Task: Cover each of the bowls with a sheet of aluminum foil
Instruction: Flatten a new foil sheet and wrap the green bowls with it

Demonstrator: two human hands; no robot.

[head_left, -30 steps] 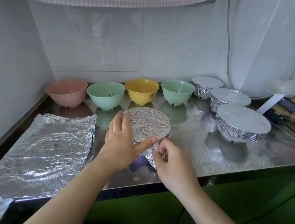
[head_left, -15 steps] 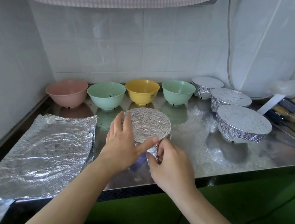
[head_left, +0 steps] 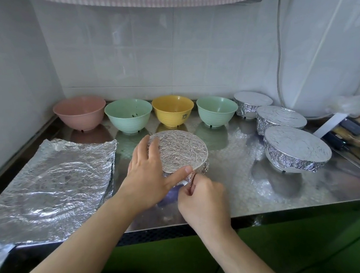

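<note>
1. The left hand (head_left: 150, 180) lies flat on the foiled bowl (head_left: 182, 153), mid-worktop (head_left: 233, 188); pressing harder could dent the sheet.
2. The right hand (head_left: 201, 195) has its grip pinched on foil at the bowl's 6 o'clock edge; tugging may tear it.
3. Four bowls at 12 o'clock remain uncovered.

Both forearms bare, no sleeves visible; left grip (head_left: 150, 178), right grip (head_left: 204, 201) ungloved, ringless.

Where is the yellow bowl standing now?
In the head view, the yellow bowl stands uncovered in the back row by the tiled wall, between two green bowls, behind the foil-covered bowl.
</note>
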